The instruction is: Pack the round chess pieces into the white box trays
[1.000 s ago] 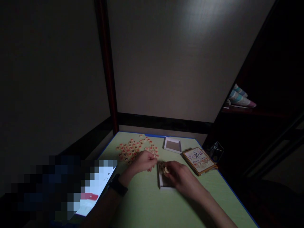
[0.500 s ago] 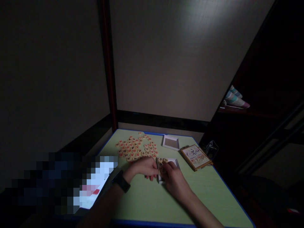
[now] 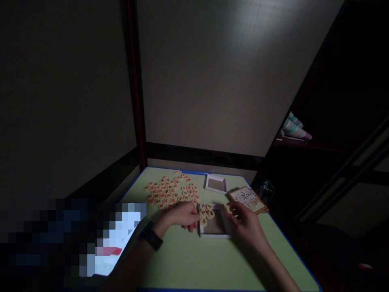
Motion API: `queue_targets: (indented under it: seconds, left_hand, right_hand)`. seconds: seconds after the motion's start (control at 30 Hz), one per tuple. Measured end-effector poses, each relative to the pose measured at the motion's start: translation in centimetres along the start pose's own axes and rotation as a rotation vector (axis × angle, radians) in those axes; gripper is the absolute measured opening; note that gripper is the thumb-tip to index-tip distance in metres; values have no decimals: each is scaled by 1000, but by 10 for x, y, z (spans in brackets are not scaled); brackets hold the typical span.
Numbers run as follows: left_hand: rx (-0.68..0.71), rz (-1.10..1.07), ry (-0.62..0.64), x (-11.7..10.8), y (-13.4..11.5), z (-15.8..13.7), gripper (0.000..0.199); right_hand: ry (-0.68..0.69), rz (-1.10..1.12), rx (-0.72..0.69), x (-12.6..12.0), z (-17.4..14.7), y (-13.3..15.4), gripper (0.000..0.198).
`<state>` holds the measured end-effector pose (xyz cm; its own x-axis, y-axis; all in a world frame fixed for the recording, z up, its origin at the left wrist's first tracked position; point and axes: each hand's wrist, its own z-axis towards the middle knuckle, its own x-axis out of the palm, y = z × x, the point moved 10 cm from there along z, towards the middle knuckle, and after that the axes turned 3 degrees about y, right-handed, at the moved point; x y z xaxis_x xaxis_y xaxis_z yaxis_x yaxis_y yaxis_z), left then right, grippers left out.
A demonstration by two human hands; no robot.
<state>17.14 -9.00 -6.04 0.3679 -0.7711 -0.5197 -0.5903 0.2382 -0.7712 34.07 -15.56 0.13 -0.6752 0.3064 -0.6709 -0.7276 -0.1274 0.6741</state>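
Piece point(image 3: 229, 209): at the right hand's fingertips, by the tray's right wall
Right hand point(image 3: 246, 225): thumb and fingers closed in a pinch on that piece
Tray point(image 3: 214, 235): on the table, five pieces point(image 3: 210, 213) grouped at its left side
Left hand point(image 3: 184, 214): fingers curled, at tray's left wall; can't tell from here if it grips anything
Loose pieces point(image 3: 165, 191): spread beyond the left hand, red and dark characters
Other tray point(image 3: 216, 184): behind the first
Game box point(image 3: 247, 198): beyond the right hand
Watch point(image 3: 150, 237): left wrist
Table point(image 3: 185, 261): green top, blue edge
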Motion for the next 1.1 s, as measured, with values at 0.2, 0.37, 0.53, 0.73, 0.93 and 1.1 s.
queue_targets:
  seconds: [0.2,0.37,0.53,0.73,0.93,1.1]
  left_hand:
    - [-20,13,-10,-1,-2,-4,23]
    - [-23,38,9,2,-1,-3,25]
    - [-20,38,10,1,-2,-3,23]
    - [-21,71,-7,0,-4,-6,24]
    - [0,111,-56,-3,-4,-6,23]
    - [7,131,-71,-3,-1,-3,24]
  right_hand:
    - [226,-268,-115,54,-10,46,19]
    - [341,-505,-79,83,-4,58,24]
    - [362,-523,-111,92,-5,58,25]
    - [357,-450,-105,65,0,50,23]
    - [378,-484,-137,62,75,45,20]
    - [444,-531,-160,102,107,42,15]
